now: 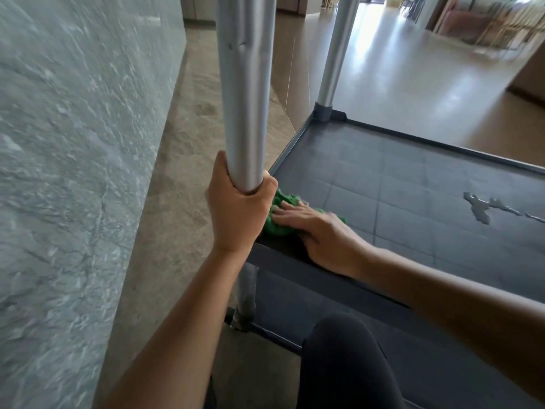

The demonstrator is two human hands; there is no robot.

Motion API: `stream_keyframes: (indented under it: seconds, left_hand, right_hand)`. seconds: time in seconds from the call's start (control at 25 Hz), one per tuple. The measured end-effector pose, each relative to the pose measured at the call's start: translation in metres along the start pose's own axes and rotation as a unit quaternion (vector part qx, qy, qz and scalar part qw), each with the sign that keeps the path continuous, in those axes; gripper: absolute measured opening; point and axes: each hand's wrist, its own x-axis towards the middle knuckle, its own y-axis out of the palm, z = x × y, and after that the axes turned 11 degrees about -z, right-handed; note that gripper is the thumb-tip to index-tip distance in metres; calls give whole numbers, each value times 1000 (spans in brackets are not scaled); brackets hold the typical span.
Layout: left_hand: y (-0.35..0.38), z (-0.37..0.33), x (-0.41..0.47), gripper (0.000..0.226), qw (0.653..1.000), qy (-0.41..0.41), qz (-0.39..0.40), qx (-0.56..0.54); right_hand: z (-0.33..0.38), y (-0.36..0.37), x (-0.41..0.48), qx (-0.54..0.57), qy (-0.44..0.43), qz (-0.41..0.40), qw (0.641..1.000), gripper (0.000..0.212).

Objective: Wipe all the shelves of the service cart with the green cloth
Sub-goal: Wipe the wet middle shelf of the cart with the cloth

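The service cart's dark grey shelf fills the right half of the view, with a raised rim. My left hand grips the near silver corner post just above the shelf. My right hand lies flat, fingers straight, pressing the crumpled green cloth onto the shelf's near left corner. A small puddle of water sits on the shelf to the right. A lower shelf shows beneath, partly hidden by my arm and knee.
A grey-green stone wall runs close along the left. A second silver post stands at the shelf's far left corner. Glossy brown floor stretches beyond the cart. My knee in dark cloth is at the bottom.
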Motion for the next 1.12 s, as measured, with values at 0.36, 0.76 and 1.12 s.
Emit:
stream_keyframes:
  seconds: [0.36, 0.76, 1.12]
  left_hand:
    - [0, -3, -1, 26, 1000, -19, 14, -5]
    - [2, -3, 0, 22, 1000, -9, 8, -2]
    - [0, -6, -1, 24, 1000, 8, 17, -8]
  right_hand:
    - [-32, -1, 37, -39, 54, -27, 997, 61]
    - [-92, -11, 98, -135, 184, -60, 972, 64]
    - [-9, -11, -5, -10, 16, 10, 1000, 57]
